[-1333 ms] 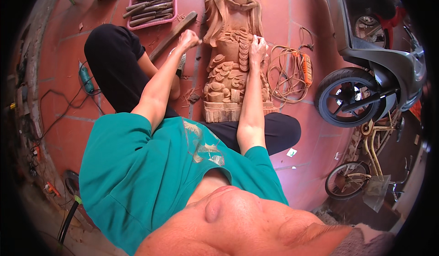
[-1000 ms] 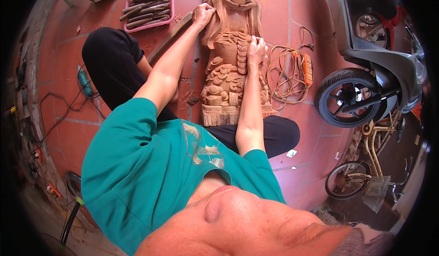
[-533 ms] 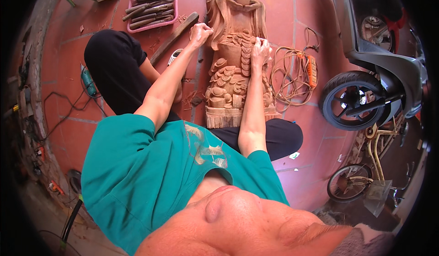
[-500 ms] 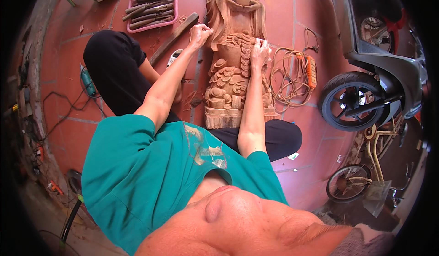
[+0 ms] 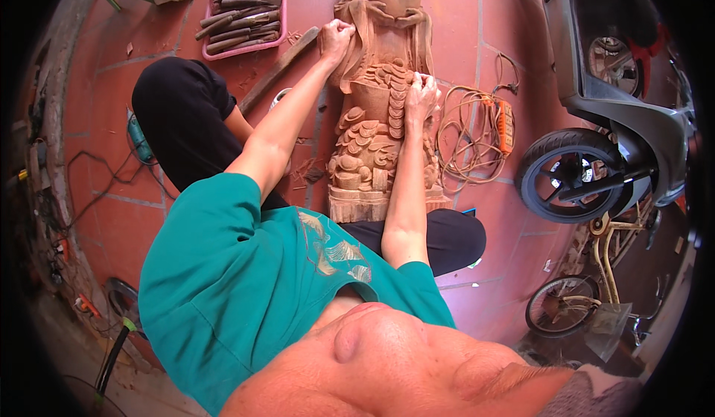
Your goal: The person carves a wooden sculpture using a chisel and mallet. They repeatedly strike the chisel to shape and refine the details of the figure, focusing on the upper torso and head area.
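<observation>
A long carved wooden statue (image 5: 376, 112) lies on the red tiled floor between my legs, its square base toward me. My left hand (image 5: 337, 36) is a closed fist against the statue's upper left edge, and nothing shows inside it. My right hand (image 5: 421, 89) rests on the carved right side at mid-height with its fingers bunched together. Whether it grips a small tool is hidden.
A pink tray (image 5: 240, 7) of wooden-handled tools stands at the far left. A long wooden stick (image 5: 277, 69) lies beside my left forearm. A coiled orange cable with a power strip (image 5: 505, 123) lies right of the statue. A scooter (image 5: 618, 119) and a small bicycle (image 5: 588, 290) stand at the right.
My left hand swung up along the statue's left side, dropped back a little, and now sits near the upper left edge. My right hand has stayed on the carving.
</observation>
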Demonstrator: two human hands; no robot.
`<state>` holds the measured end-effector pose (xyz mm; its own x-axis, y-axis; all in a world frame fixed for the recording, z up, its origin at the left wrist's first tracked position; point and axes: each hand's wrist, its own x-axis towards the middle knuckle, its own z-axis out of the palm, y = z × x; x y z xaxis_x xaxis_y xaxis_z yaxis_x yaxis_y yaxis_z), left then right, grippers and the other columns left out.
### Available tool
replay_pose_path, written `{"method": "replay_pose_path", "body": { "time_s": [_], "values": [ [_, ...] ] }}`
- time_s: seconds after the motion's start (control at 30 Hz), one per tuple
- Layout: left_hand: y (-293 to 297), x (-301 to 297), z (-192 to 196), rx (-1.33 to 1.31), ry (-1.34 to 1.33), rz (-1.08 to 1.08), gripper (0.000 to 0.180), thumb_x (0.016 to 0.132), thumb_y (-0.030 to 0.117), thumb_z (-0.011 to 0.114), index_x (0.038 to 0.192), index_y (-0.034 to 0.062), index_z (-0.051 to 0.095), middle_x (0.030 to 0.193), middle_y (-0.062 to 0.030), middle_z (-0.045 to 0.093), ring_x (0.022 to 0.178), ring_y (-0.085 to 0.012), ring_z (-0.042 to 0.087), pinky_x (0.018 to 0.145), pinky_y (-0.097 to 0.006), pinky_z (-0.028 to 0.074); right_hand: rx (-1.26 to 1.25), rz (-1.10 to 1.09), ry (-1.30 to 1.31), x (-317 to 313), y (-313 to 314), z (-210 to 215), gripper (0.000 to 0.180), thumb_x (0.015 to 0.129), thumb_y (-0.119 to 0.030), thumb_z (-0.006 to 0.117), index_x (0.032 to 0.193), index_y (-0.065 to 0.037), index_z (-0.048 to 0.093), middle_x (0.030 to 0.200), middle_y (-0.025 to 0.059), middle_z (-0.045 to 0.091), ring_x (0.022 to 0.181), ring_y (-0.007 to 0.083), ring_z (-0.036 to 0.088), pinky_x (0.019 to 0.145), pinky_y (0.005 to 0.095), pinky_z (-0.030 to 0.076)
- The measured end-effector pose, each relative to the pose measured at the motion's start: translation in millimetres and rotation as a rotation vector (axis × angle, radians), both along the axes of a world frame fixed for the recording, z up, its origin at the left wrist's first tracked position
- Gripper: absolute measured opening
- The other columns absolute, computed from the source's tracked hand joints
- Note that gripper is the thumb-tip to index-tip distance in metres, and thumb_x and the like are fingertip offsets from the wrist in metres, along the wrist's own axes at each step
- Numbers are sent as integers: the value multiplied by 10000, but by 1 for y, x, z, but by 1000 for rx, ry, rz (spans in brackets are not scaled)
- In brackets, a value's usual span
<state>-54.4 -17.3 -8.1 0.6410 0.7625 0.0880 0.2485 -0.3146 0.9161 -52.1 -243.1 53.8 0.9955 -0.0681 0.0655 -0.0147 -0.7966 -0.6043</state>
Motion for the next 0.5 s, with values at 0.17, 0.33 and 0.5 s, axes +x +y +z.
{"method": "replay_pose_path", "body": {
  "time_s": [0.17,0.33,0.5],
  "values": [
    [6,9,2,-110,-3,-21,153,765,213,727,783,61,721,719,-103,700,673,-175,666,676,-330,512,-14,6,-34,0,-3,-1,281,895,-367,559,988,-123,662,1003,101,669,1075,313,540,926,540,334],
    [-6,-4,0,-67,-25,-18,152,787,234,729,829,87,723,651,-49,669,592,-124,604,591,-303,472,15,-12,21,-1,0,6,268,908,-357,543,974,-118,644,1036,79,653,1124,283,505,950,530,307],
    [-1,-3,1,-116,-22,3,146,789,227,711,874,109,717,662,-65,668,612,-172,631,595,-341,478,14,-14,42,-3,1,10,247,921,-345,537,960,-121,634,1033,49,649,1143,255,493,957,521,299]
  ]
}}
